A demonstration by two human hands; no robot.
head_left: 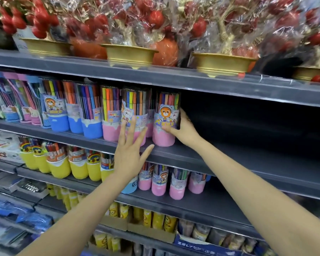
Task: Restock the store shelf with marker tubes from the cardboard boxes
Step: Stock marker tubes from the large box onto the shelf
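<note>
On the shelf (201,156), right hand (183,126) grips a pink-based marker tube (165,124); left hand (129,154), fingers spread, seemingly touches its neighbour (135,115).

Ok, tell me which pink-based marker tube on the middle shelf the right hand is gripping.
The rightmost pink-based tube, the one with the orange bear label, at the end of the row beside the bare stretch of shelf. The right hand wraps it; the left hand is spread open before its neighbour.

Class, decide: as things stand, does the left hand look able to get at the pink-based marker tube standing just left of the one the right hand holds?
Probably yes. The left hand, fingers spread, already lies against that pink-based marker tube at the shelf's front edge, with nothing between them.
</note>
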